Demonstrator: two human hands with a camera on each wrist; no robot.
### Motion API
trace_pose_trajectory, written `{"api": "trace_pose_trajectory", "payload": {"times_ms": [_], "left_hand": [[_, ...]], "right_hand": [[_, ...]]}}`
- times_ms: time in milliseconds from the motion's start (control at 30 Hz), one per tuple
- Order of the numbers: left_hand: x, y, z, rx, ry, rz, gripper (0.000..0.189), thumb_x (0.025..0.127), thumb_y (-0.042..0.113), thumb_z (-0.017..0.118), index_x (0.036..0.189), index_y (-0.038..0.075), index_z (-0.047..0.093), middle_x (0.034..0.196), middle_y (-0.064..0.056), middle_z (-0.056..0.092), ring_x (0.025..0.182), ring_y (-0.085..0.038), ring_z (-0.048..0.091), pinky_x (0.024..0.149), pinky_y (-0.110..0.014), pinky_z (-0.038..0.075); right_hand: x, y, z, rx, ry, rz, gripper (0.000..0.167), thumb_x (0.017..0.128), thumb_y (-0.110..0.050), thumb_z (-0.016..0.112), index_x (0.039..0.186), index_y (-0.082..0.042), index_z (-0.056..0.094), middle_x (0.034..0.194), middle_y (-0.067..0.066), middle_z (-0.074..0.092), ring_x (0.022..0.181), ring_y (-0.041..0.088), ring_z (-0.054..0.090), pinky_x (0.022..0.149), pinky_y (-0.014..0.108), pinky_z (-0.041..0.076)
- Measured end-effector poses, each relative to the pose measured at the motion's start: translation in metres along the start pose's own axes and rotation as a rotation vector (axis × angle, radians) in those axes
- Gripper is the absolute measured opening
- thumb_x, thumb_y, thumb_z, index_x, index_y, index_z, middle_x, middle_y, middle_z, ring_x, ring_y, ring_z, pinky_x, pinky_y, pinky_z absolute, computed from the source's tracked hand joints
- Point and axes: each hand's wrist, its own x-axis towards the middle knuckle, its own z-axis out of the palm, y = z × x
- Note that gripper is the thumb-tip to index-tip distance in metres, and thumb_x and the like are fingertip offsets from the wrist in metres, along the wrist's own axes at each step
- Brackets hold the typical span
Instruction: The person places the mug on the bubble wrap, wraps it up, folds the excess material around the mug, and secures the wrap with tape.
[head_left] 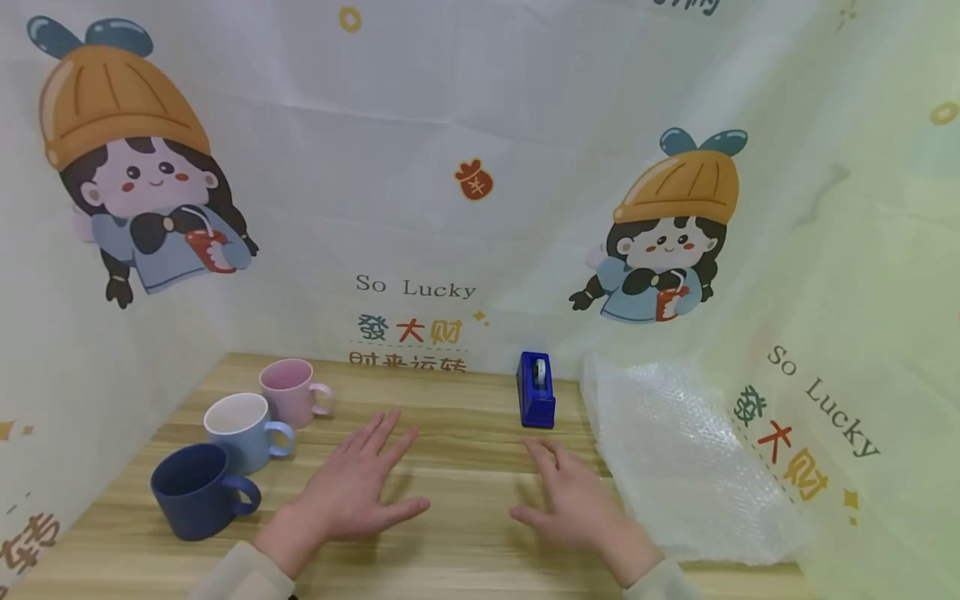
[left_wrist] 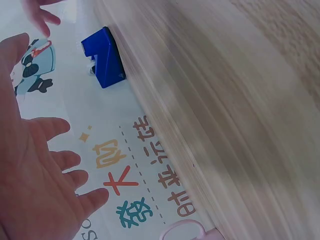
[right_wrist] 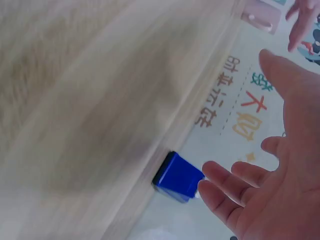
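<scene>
My left hand (head_left: 358, 487) hovers palm down over the wooden table (head_left: 450, 567), fingers spread and holding nothing. To its left stand three mugs: a dark blue mug (head_left: 192, 492), a light blue mug (head_left: 240, 435) and a pink mug (head_left: 288, 393), all with handles turned right. My right hand (head_left: 573, 508) is also free, its fingers pointing forward with the thumb apart. Just beyond its fingertips sits a blue tape dispenser (head_left: 536, 392) with a roll in it. Right of that hand lies a sheet of bubble wrap (head_left: 690, 467).
A printed cloth (head_left: 405, 192) with cartoon figures and lettering hangs behind the table and along both sides. The bubble wrap reaches the table's right side and laps against the cloth. The tape dispenser stands close to the back edge.
</scene>
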Motion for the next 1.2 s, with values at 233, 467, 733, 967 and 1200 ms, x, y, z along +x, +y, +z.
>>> {"api": "trace_pose_trajectory", "payload": {"times_ms": [233,467,733,967,1200], "left_hand": [[0.002,-0.002,0.000,0.006,0.002,-0.005,0.092,0.099,0.074,0.061,0.164,0.010,0.051,0.174,-0.026,0.038,0.159,-0.049,0.041,0.123,-0.066,0.046],[-0.001,-0.004,-0.004,-0.015,-0.001,-0.041,0.087,0.099,0.073,0.063,0.158,0.008,0.058,0.169,-0.026,0.046,0.155,-0.048,0.048,0.121,-0.067,0.047],[-0.006,-0.009,-0.003,0.020,0.013,-0.031,0.058,0.096,0.055,0.076,0.128,0.007,0.076,0.141,-0.023,0.070,0.127,-0.043,0.070,0.105,-0.061,0.060],[-0.004,-0.010,0.000,0.013,0.015,-0.038,0.041,0.097,0.042,0.078,0.120,0.008,0.079,0.136,-0.021,0.072,0.124,-0.040,0.071,0.105,-0.058,0.061],[-0.004,-0.010,0.001,-0.004,0.035,-0.023,0.036,0.096,0.040,0.079,0.116,0.009,0.080,0.130,-0.018,0.074,0.119,-0.038,0.073,0.103,-0.057,0.061]], "right_hand": [[0.004,0.017,-0.022,-0.037,0.028,0.104,0.092,0.098,-0.043,0.082,0.169,-0.007,0.037,0.152,0.029,0.057,0.120,0.045,0.071,0.101,0.059,0.062],[0.007,0.059,-0.049,-0.087,0.004,0.272,0.072,0.103,-0.034,0.072,0.153,0.012,0.049,0.142,0.038,0.058,0.119,0.051,0.070,0.100,0.062,0.061],[-0.006,0.088,-0.049,-0.079,-0.061,0.426,0.072,0.101,-0.046,0.074,0.129,0.019,0.062,0.126,0.040,0.068,0.118,0.056,0.068,0.100,0.064,0.059],[-0.010,0.090,-0.041,-0.025,-0.016,0.408,0.051,0.104,-0.034,0.072,0.123,0.013,0.069,0.121,0.030,0.076,0.113,0.050,0.073,0.098,0.061,0.060],[-0.016,0.094,-0.037,-0.057,0.070,0.380,0.043,0.100,-0.005,0.055,0.134,0.021,0.062,0.128,0.040,0.069,0.111,0.049,0.073,0.099,0.063,0.060]]}}
